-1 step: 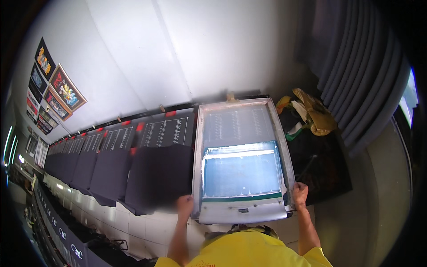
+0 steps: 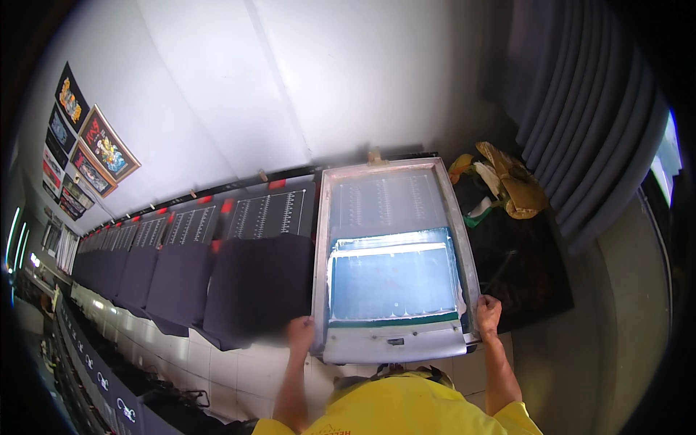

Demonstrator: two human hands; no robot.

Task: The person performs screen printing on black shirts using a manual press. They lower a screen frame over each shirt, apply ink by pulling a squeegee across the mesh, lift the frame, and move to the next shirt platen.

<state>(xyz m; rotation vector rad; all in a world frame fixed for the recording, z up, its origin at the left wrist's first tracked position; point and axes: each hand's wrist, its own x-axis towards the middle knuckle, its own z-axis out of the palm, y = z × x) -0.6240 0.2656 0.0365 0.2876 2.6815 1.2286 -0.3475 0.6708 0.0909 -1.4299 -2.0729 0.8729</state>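
Note:
A screen printing frame (image 2: 320, 246) with pale metal edges lies in front of me. Its mesh shows a see-through far half and a blue-green near half (image 2: 391, 283), with white ink streaked along the borders. Across its near end runs a flat silvery plate (image 2: 428, 344). My left hand (image 2: 301, 333) is closed at the near left corner of the frame, slightly blurred. At the near right corner, my right hand (image 2: 489, 315) has its fingers curled on the frame's edge. White ruled marks show faintly through the far mesh.
Leftward stretches a row of boards (image 2: 272, 214) with white scale marks, dark cloth (image 2: 257, 283) draped over their near parts. Crumpled yellow plastic (image 2: 523, 197) lies to the frame's right, near a grey curtain (image 2: 587, 109). Framed pictures (image 2: 109, 145) hang on the white wall.

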